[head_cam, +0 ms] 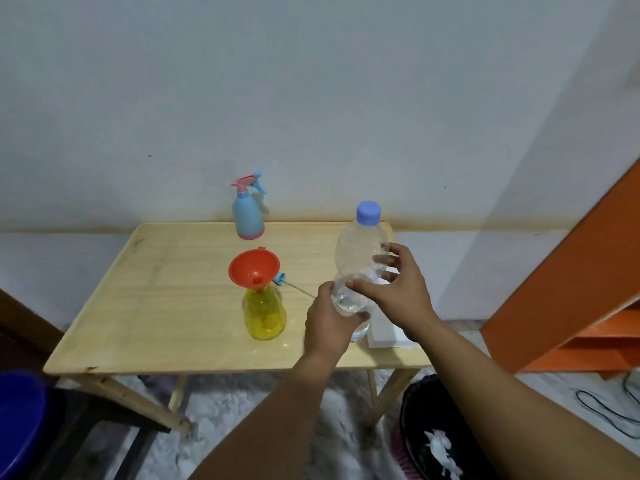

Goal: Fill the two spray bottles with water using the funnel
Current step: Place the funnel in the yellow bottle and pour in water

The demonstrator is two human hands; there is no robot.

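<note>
While the left hand [329, 320] grips the lower part of a clear bottle [358, 268], the right hand [394, 289] curls around its middle; its cap [369, 213] is on and a little water sits at the bottom. Near it on the table [173, 306], a red funnel [254, 269] sits in the yellow sprayer [265, 317], whose level I cannot tell. 1 blue sprayer [247, 213] stands capped at the far edge.

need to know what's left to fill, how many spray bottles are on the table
2. The blue spray bottle stands at the table's far edge with its trigger head on. The yellow spray bottle stands nearer, head off, with the red funnel in its neck. None looks hidden.
</note>
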